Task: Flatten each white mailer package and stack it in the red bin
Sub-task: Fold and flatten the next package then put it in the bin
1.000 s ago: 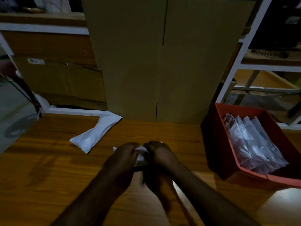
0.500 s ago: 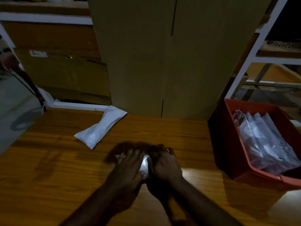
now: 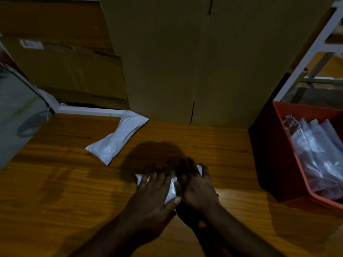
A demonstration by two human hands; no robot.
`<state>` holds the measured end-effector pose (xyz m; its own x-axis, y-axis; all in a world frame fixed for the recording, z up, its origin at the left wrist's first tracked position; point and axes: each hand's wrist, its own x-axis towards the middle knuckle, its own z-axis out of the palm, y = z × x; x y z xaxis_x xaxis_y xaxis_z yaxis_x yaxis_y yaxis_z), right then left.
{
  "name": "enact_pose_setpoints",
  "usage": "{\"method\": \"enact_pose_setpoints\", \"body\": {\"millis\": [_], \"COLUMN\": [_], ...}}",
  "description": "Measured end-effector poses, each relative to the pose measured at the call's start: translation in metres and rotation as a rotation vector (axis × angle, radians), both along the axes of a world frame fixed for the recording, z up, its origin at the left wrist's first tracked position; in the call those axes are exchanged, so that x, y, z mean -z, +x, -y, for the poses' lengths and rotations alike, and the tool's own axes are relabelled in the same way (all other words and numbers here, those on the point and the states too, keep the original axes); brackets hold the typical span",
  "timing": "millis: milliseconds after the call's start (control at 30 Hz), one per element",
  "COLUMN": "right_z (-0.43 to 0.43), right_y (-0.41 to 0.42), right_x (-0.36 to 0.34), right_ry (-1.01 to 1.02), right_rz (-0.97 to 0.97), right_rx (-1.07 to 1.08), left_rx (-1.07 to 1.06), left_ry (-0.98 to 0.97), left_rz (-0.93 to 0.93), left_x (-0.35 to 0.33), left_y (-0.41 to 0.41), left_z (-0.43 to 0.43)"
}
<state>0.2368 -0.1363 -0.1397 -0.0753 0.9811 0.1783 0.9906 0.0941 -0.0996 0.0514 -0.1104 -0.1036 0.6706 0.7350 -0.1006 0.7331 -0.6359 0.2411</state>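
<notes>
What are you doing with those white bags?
A person is pressing a white mailer flat on the wooden table, left hand and right hand spread open on top of it. Another mailer lies waiting by the cardboard boxes. The red bin on the right already holds several flattened ones.

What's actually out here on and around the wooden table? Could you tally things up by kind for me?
White mailers on the table: 2, one under both hands, one lying loose
Red bins: 1, holding a stack of mailers too overlapped to count
Cardboard boxes behind the table: 2
Hands: 2, left, right
Total: 7, plus the binned stack
</notes>
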Motion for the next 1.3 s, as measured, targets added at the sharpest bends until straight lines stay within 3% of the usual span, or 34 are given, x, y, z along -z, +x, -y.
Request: {"method": "enact_pose_setpoints", "body": {"millis": [133,267,333,400,533,633,767,967,1200,1300], "right_z": [0.001,-0.003,-0.006,-0.010,-0.028,-0.047,-0.035,0.001,0.005,0.008], "right_y": [0.000,-0.001,-0.002,-0.002,-0.003,-0.013,-0.017,-0.026,-0.034,-0.033], "right_x": [-0.003,-0.015,-0.028,-0.041,-0.056,-0.049,-0.031,-0.001,-0.017,-0.027], "right_ry": [-0.028,-0.153,-0.237,-0.282,-0.165,-0.145,-0.222,-0.082,-0.031,-0.040], "right_rz": [-0.024,-0.060,-0.095,-0.176,-0.282,-0.132,-0.034,-0.096,-0.083,-0.138], "right_rx": [-0.010,-0.003,0.010,0.025,0.094,0.126,0.154,0.299,0.393,0.361], "left_rx": [-0.021,-0.048,-0.288,-0.455,-0.552,-0.537,-0.367,-0.373,-0.408,-0.434], "left_ry": [-0.017,-0.079,-0.259,-0.437,-0.129,-0.067,0.036,0.169,0.266,0.193], "left_rz": [-0.003,0.177,0.384,0.434,0.234,0.017,-0.173,-0.094,0.002,0.092], "left_x": [0.001,-0.012,-0.026,-0.029,-0.019,-0.014,-0.013,0.016,0.010,0.011], "left_y": [0.003,0.007,0.015,0.021,0.031,0.034,0.033,0.027,0.028,0.023], "left_z": [0.001,-0.004,-0.018,-0.032,-0.035,-0.033,-0.024,-0.008,-0.001,-0.004]}}
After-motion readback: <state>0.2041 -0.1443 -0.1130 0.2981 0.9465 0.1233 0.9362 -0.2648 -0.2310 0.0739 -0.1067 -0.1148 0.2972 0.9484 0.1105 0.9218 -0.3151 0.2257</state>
